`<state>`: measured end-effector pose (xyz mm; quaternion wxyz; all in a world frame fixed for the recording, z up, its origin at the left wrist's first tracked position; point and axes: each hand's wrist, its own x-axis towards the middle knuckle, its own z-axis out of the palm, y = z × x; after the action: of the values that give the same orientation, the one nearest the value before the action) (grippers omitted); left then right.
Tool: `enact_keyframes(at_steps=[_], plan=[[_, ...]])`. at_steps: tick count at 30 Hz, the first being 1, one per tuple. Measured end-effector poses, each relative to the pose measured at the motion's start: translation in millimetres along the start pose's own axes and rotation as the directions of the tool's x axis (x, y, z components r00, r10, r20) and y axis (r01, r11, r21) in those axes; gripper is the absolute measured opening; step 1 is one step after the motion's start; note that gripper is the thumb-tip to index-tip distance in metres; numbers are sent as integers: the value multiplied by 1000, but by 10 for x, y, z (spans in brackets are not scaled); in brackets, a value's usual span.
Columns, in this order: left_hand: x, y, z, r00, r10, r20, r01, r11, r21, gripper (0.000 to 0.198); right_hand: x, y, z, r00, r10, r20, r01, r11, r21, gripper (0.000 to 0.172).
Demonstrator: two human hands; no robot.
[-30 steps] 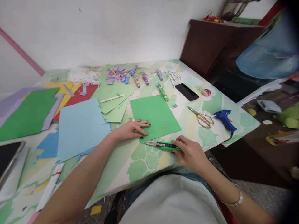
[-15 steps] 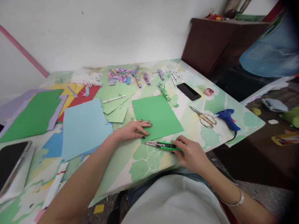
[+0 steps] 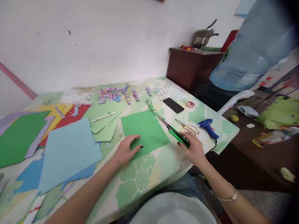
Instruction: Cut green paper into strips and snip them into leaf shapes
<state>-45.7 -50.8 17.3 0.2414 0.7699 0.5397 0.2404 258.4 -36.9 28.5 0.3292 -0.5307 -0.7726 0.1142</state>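
Left hand [image 3: 127,150]: you're holding it open at the sheet [image 3: 148,127].
Sheet: lying flat, smooth, four-sided, on the table [image 3: 161,168].
Cutter [image 3: 177,135]: slim, metal-bladed, pointing forward-left, its length slanting beside the sheet.
Right hand [image 3: 194,148]: you're grasping the cutter.

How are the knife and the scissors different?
The knife is held in the right hand, while the scissors lie on the table. The knife's handle is a green and black bar; the scissors' handles are gold loops. Both have bare blades that point away from the person.
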Motion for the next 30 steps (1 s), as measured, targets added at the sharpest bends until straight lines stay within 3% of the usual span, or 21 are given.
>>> enact_keyframes(at_steps=[3, 7, 13, 19, 22, 25, 28, 30], plan=[[-20, 246, 204, 998, -44, -52, 47, 996, 75, 35, 284, 108, 134, 1000, 0, -19, -1, 998, -58, 42], [5, 434, 310, 994, -107, -15, 108, 986, 129, 13, 639, 129, 348, 1000, 3, -26, -6, 994, -106, 44], [41, 528, 316, 985, -175, -1, 173, 973, 155, 11, 1024, 93, 562, 995, 88, -46, -94, 981, -168, 29], [65, 546, 357, 981, -177, -78, 188, 970, 153, 17, 1146, 108, 665, 986, 163, -32, -166, 976, -138, 31], [138, 489, 253, 976, -125, -180, 152, 977, 148, 19, 1224, 69, 648, 990, 143, -17, -144, 988, -59, 31], [248, 426, 38, 950, -30, -310, 84, 983, 162, 12, 1362, -62, 621, 998, 44, 34, -48, 993, 106, 30], [364, 360, -186, 885, 58, -462, 33, 982, 186, 14, 1497, -244, 654, 980, -93, 177, 24, 934, 357, 18], [435, 312, -287, 821, 101, -562, 19, 979, 204, 15, 1527, -338, 722, 945, -145, 294, -26, 860, 510, 19]])
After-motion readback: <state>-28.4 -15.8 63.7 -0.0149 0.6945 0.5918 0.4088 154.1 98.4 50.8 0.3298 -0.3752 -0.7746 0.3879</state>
